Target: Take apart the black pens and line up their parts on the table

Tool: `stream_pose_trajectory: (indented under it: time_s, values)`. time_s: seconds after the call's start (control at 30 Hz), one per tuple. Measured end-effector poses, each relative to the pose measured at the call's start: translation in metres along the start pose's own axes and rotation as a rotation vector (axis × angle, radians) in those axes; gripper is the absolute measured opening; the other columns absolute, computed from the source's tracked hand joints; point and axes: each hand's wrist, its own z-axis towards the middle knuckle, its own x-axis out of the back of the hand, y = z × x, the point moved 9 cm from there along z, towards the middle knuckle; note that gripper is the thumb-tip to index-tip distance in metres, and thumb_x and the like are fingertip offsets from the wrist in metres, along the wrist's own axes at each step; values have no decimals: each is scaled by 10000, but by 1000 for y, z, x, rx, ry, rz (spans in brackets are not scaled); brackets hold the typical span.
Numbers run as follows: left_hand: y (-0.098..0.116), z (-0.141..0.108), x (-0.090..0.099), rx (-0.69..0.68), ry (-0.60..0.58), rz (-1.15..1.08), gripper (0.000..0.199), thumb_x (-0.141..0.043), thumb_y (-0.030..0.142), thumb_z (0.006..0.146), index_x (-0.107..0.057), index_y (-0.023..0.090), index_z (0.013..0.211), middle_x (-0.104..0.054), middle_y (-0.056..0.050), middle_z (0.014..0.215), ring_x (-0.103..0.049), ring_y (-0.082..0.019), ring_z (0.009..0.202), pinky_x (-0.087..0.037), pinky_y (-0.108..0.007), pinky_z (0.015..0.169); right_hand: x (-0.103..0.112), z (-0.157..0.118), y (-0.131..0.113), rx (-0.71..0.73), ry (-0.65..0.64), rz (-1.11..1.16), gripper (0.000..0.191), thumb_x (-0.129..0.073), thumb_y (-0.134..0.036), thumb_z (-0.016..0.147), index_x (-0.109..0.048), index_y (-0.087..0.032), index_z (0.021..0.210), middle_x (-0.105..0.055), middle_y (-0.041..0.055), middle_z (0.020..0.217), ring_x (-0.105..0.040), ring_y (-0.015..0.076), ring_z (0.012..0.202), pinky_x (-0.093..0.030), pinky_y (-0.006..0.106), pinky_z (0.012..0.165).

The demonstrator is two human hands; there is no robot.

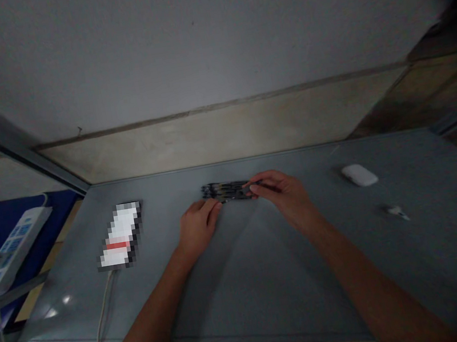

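Across the near edge of a gray tabletop (247, 289), two bare forearms reaching forward. Left hand (197, 228) at the near side of a dark slender object (227, 191), fingers curled and at its edge, any actual grip impossible to tell. Right hand (285, 199) at the object's right end, thumb and forefinger pinched closed on it. Object lying flat mid-table, flecked with blue and metal, its exact kind unclear. To the right, a white computer mouse (359, 175) and a small blurred gray-white item (395, 213). To the left, a flat rectangular device (121, 236) with a pixelated face and a white cable (106, 317), then a white power strip (11, 251) on a blue surface (62, 214) beyond the table's edge. Farthest, a pale wall (207, 35).
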Motion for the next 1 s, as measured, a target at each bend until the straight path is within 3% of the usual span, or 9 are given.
stream_pose_trajectory:
  time_s: [0.63, 1.0]
  values:
    - [2, 1, 0, -14, -16, 43, 291, -485, 416, 1007, -683, 216, 1082, -708, -53, 954, -652, -203, 895, -498, -305, 803, -15, -3, 4, 8, -113, -51, 204, -769, -399, 789, -702, -258, 920, -781, 39, 1017, -730, 207, 881, -562, 385, 871]
    - [15, -4, -13, -120, -130, 97, 346, -430, 441, 1023, -650, 187, 1106, -711, -81, 992, -657, -221, 953, -510, -326, 843, -38, -11, 14, -10, -231, -178, 189, -753, -354, 789, -690, -231, 918, -771, 35, 929, -727, 217, 888, -539, 341, 817]
